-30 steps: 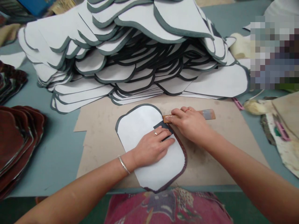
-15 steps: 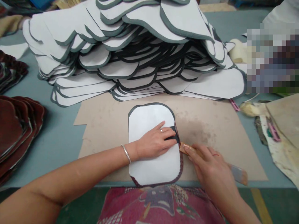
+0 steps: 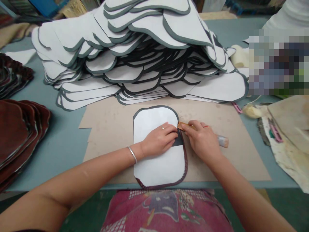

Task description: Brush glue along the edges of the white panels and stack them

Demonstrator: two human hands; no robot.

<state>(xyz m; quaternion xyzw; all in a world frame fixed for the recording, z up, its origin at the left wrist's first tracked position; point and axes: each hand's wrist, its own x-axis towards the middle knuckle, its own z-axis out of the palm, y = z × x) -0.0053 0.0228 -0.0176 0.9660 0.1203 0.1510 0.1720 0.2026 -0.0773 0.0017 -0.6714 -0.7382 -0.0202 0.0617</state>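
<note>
A rounded white panel (image 3: 154,170) lies in front of me, with a dark grey rim at its top and a brown folded rim along its right and bottom edges. My left hand (image 3: 158,140) rests flat on it, fingers pointing to the right edge beside a black patch (image 3: 178,140). Pinched in my right hand (image 3: 202,138) is a flat wooden tool (image 3: 223,141) with a grey middle. Its tip touches the panel's upper right edge. My right palm hides part of the tool.
Behind the panel rises a large heap of white, dark-rimmed pieces (image 3: 130,77). Brown pieces (image 3: 14,129) are stacked at the left. A brown board (image 3: 231,161) lies under the panel. At the right are a cream cloth (image 3: 287,154) and a pink-handled tool (image 3: 276,133).
My right hand and the wooden tool have moved up along the panel's right edge. My left fingers have shifted slightly upward, uncovering more of the black patch.
</note>
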